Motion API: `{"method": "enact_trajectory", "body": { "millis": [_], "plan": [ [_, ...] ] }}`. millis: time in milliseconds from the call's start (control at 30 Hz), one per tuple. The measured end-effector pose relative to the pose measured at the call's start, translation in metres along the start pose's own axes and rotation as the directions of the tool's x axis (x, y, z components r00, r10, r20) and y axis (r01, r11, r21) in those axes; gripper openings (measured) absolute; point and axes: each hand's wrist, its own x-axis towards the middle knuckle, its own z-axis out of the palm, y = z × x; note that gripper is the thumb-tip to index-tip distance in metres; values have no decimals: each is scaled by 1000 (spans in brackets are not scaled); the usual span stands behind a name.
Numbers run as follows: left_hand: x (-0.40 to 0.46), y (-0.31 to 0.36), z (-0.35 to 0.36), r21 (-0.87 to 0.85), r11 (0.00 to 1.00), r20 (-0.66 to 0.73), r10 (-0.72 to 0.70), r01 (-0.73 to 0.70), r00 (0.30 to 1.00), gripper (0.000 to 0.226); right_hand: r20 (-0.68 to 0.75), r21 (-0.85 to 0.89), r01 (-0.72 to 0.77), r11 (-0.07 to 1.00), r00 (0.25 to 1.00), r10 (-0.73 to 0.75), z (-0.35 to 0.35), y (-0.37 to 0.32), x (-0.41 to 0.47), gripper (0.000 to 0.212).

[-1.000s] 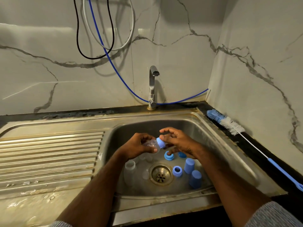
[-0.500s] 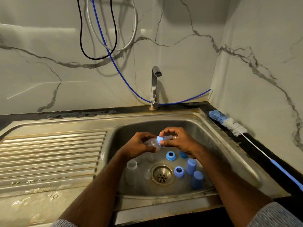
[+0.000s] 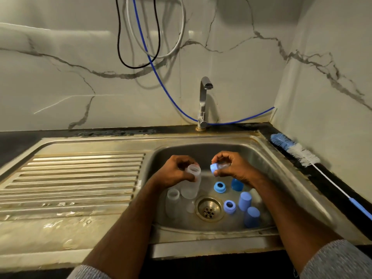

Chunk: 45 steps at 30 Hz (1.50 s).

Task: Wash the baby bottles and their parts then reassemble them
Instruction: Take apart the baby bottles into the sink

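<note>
Over the steel sink [image 3: 281, 168], my left hand [image 3: 177, 170] grips a clear baby bottle [image 3: 192, 182] by its open neck, body pointing down. My right hand [image 3: 235, 168] holds a blue collar with its clear teat [image 3: 218, 167], now apart from the bottle. In the basin stand another clear bottle [image 3: 172, 202], two blue collars [image 3: 219, 187] [image 3: 229, 206] and three blue caps [image 3: 237, 184] [image 3: 245, 200] [image 3: 252, 216] around the drain [image 3: 209, 209].
A tap [image 3: 203, 101] stands at the back of the basin, not running. A ribbed draining board [image 3: 76, 182] lies to the left. A bottle brush [image 3: 298, 153] with a blue handle lies on the dark counter along the right wall. Cables hang on the wall above.
The blue collar with its teat has come off the bottle. My hands have drawn apart, the left keeping the bottle, the right keeping the collar.
</note>
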Motion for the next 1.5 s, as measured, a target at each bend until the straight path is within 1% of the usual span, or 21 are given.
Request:
{"method": "enact_trajectory", "body": {
  "millis": [67, 233, 300, 400, 467, 600, 733, 833, 900, 1067, 1200, 1400, 1433, 1500],
  "plan": [
    [-9, 3, -3, 38, 999, -9, -4, 5, 1000, 33, 21, -21, -18, 1000, 1000, 18, 2, 1, 2, 39],
    [-29, 4, -16, 147, 988, 76, -51, 39, 996, 33, 35, -19, -46, 999, 998, 47, 4, 4, 3, 38],
    [-32, 2, -18, 223, 972, 90, -88, 66, 992, 34, 49, -37, -57, 998, 997, 59, 5, 3, 2, 38],
    [-35, -3, -14, 429, 897, 128, -180, 109, 975, 35, 78, -59, -68, 996, 994, 72, 7, 1, -1, 38],
    [-35, -7, -11, 530, 841, 164, -225, 107, 960, 36, 97, -81, -71, 994, 992, 79, 8, -1, -2, 37],
    [-34, -13, -6, 606, 784, 205, -313, 130, 928, 40, 109, -91, -79, 993, 990, 88, 9, -4, -4, 36],
    [-33, -17, 1, 718, 677, 222, -442, 161, 869, 50, 130, -121, -84, 989, 987, 99, 10, -5, -4, 36],
    [-33, -21, 5, 775, 617, 229, -477, 137, 849, 49, 139, -143, -87, 986, 984, 107, 12, -4, -4, 36],
    [-33, -22, 6, 790, 598, 224, -481, 131, 848, 47, 155, -172, -83, 982, 982, 110, 14, -4, -4, 36],
    [-32, -21, 6, 798, 592, 230, -471, 112, 852, 51, 197, -232, -71, 970, 973, 119, 19, -6, -3, 37],
    [-30, -19, 6, 778, 617, 243, -463, 113, 852, 56, 199, -235, -64, 970, 974, 112, 23, -6, -2, 38],
    [-29, -15, 1, 662, 734, 222, -385, 151, 896, 62, 203, -201, -61, 978, 974, 102, 25, -6, -2, 36],
    [-28, -13, 0, 638, 757, 217, -353, 142, 910, 60, 202, -176, -65, 982, 974, 101, 25, -7, -2, 35],
    [-24, -7, 0, 596, 795, 187, -278, 117, 942, 53, 215, -68, -91, 994, 971, 104, 27, -8, -2, 29]
  ]
}}
